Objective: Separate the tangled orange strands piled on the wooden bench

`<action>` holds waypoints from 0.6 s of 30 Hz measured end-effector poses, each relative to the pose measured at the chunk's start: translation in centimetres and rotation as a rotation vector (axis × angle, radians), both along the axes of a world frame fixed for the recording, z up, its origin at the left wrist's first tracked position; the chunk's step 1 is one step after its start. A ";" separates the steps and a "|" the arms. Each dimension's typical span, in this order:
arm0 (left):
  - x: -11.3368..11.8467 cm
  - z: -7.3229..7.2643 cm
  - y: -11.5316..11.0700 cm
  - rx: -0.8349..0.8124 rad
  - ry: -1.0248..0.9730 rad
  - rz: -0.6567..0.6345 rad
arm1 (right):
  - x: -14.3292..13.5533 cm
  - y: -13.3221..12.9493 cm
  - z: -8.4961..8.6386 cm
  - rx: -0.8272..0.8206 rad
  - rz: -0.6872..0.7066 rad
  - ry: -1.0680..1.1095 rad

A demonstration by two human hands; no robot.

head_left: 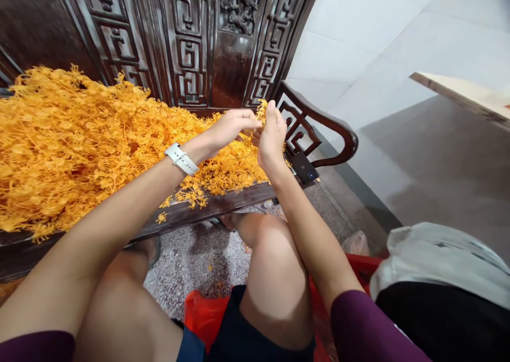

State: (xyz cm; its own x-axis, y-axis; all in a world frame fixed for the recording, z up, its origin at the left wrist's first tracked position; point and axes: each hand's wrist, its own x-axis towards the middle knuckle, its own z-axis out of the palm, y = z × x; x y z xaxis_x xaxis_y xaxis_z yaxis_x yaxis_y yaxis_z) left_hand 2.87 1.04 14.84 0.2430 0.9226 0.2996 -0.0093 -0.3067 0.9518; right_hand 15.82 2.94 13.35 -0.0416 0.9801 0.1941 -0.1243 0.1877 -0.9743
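A big heap of orange, frilly plastic-looking flower pieces (91,149) spreads along the dark wooden bench (223,203). Over its right end, my two hands come together. My right hand (273,136) is closed with its thumb up, holding a small orange flower piece (262,109) whose top shows beside the thumb. My left hand (233,128), with a pale watch strap (181,159) at the wrist, pinches at the lower part of the same piece. Thin orange stems hang below the fingers. The exact grip of the fingertips is partly hidden.
The bench has a carved backrest (191,49) and a curved armrest (338,144). A dark phone (305,167) lies at the bench's right end. A loose flower piece (161,217) sits at the front edge. White cloth over something black (446,256) stands to my right.
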 end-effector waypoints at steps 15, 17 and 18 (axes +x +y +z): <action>0.6 0.3 0.0 0.329 0.321 0.139 | 0.0 -0.2 -0.2 0.200 -0.249 -0.033; 0.1 0.3 -0.2 0.278 0.350 0.084 | 0.2 -0.2 -0.4 0.181 -0.249 -0.029; -0.1 0.3 -0.2 0.258 0.345 0.082 | 0.2 -0.2 -0.5 0.179 -0.246 -0.030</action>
